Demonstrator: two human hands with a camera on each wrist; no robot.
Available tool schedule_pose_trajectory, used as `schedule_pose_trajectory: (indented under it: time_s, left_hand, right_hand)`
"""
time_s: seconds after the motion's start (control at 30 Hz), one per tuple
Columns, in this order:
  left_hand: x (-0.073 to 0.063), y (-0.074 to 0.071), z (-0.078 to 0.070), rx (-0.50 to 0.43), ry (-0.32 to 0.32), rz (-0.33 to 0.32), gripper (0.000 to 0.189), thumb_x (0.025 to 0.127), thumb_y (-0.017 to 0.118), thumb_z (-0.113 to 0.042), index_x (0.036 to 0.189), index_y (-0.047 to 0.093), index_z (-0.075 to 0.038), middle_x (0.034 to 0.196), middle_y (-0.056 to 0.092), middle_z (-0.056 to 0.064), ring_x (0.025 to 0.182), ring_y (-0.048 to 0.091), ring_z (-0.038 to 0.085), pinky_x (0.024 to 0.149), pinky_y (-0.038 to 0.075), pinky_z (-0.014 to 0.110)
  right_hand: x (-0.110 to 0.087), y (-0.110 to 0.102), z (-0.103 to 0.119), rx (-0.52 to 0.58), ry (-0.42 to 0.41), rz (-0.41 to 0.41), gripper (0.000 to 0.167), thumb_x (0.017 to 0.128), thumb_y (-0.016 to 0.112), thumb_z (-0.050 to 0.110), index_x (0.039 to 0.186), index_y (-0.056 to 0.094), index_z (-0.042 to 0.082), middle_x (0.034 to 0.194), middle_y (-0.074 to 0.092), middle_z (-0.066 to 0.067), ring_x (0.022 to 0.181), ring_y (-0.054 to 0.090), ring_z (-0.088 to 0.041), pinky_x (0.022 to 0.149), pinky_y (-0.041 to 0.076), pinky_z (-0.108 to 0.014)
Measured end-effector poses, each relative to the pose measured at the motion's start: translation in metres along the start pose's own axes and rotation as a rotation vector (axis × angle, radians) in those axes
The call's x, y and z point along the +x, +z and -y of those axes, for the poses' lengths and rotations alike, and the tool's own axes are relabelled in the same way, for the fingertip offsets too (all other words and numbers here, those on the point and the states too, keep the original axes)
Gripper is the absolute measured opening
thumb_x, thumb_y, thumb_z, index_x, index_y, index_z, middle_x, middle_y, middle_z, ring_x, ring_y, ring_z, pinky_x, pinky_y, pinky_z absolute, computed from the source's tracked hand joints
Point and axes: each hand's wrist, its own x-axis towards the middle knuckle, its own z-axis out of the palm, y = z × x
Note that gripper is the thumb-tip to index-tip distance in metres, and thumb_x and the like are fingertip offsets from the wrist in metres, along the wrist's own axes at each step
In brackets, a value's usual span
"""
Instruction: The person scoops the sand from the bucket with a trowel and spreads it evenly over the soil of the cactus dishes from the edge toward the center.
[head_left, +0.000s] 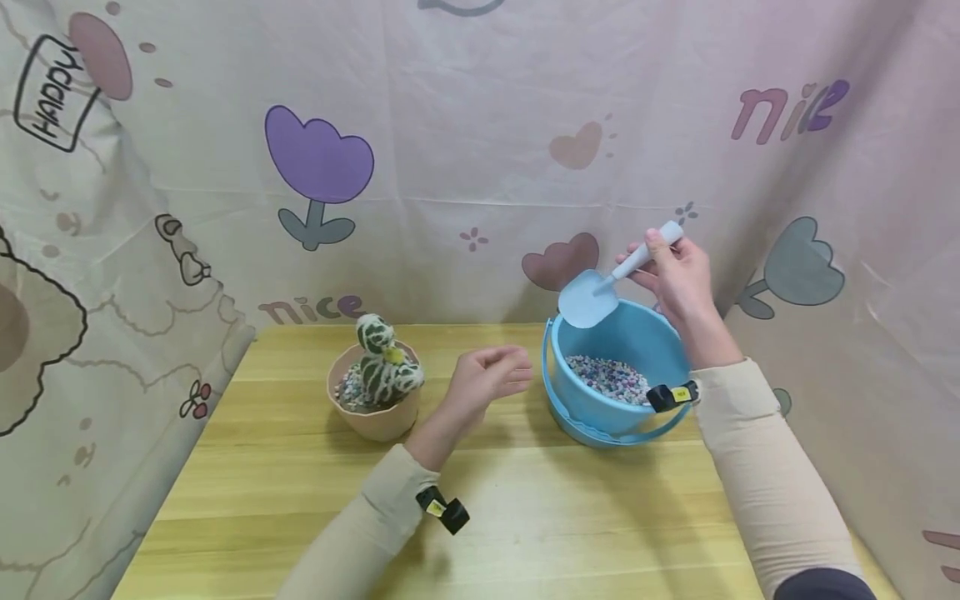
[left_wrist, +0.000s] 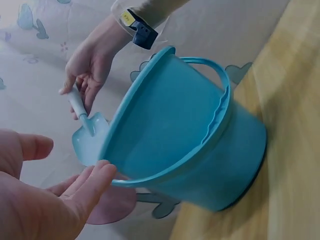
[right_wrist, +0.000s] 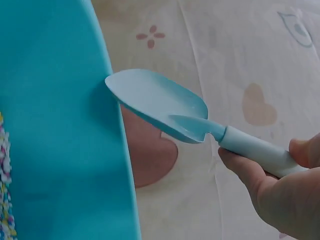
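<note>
My right hand (head_left: 681, 279) grips the white handle of a light blue toy shovel (head_left: 589, 298) above the back rim of a blue bucket (head_left: 622, 417). In the right wrist view the shovel's blade (right_wrist: 155, 102) carries nothing that shows. Small multicoloured pebbles (head_left: 609, 379) cover the bucket's bottom. My left hand (head_left: 491, 379) hovers left of the bucket, fingers loosely bent and holding nothing. In the left wrist view that hand (left_wrist: 55, 200) has its thumb apart from the fingers. Farther left stands a pinkish pot (head_left: 384, 423) with pebbles and a green-and-white striped plant-like figure (head_left: 386, 375).
Everything stands on a light wooden table (head_left: 285, 483). A printed cloth (head_left: 465, 125) with flowers, hearts and words hangs behind the table and along its sides. The bucket's handle (head_left: 652, 435) hangs down over its front.
</note>
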Motion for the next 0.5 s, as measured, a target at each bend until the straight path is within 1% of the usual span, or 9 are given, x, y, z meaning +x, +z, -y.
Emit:
schedule_pose_trajectory:
  time_s: [0.13, 0.2, 0.33, 0.47, 0.5]
  left_hand:
    - [0.009, 0.008, 0.006, -0.057, -0.059, 0.021, 0.043, 0.103, 0.068, -0.016, 0.137, 0.061, 0.009, 0.129, 0.070, 0.031, 0.120, 0.071, 0.044, 0.097, 0.064, 0.042]
    - [0.011, 0.012, 0.007, -0.073, -0.079, 0.029, 0.044, 0.103, 0.069, -0.018, 0.138, 0.062, 0.009, 0.128, 0.071, 0.031, 0.119, 0.072, 0.042, 0.099, 0.064, 0.043]
    - [0.016, 0.022, 0.009, -0.082, -0.111, 0.040, 0.047, 0.101, 0.072, -0.025, 0.137, 0.065, 0.005, 0.123, 0.074, 0.028, 0.114, 0.075, 0.037, 0.098, 0.064, 0.044]
    - [0.018, 0.030, 0.009, -0.080, -0.120, 0.035, 0.046, 0.101, 0.073, -0.026, 0.135, 0.067, 0.004, 0.119, 0.076, 0.026, 0.111, 0.077, 0.036, 0.094, 0.065, 0.040]
    - [0.019, 0.031, 0.009, -0.084, -0.122, 0.033, 0.044, 0.101, 0.073, -0.025, 0.134, 0.068, 0.004, 0.118, 0.076, 0.026, 0.111, 0.077, 0.036, 0.093, 0.066, 0.040]
  right_hand:
    - [0.000, -0.007, -0.002, -0.065, -0.016, -0.008, 0.039, 0.097, 0.068, 0.047, 0.120, 0.062, 0.016, 0.112, 0.071, -0.005, 0.097, 0.079, -0.011, 0.088, 0.062, -0.027]
    - [-0.001, -0.009, -0.004, -0.105, -0.014, -0.007, 0.041, 0.096, 0.068, 0.050, 0.121, 0.062, 0.018, 0.114, 0.071, -0.005, 0.101, 0.079, -0.013, 0.088, 0.062, -0.025]
    - [-0.001, -0.014, -0.013, -0.202, -0.004, 0.008, 0.043, 0.097, 0.065, 0.054, 0.124, 0.063, 0.021, 0.116, 0.072, 0.003, 0.108, 0.078, -0.015, 0.090, 0.062, -0.024]
    - [0.001, -0.019, -0.020, -0.236, -0.021, 0.049, 0.034, 0.103, 0.062, 0.046, 0.123, 0.062, 0.019, 0.109, 0.074, 0.011, 0.105, 0.077, -0.010, 0.092, 0.060, -0.028]
    - [0.002, -0.020, -0.021, -0.255, -0.031, 0.057, 0.035, 0.104, 0.061, 0.045, 0.124, 0.062, 0.017, 0.108, 0.074, 0.013, 0.105, 0.077, -0.010, 0.093, 0.060, -0.029]
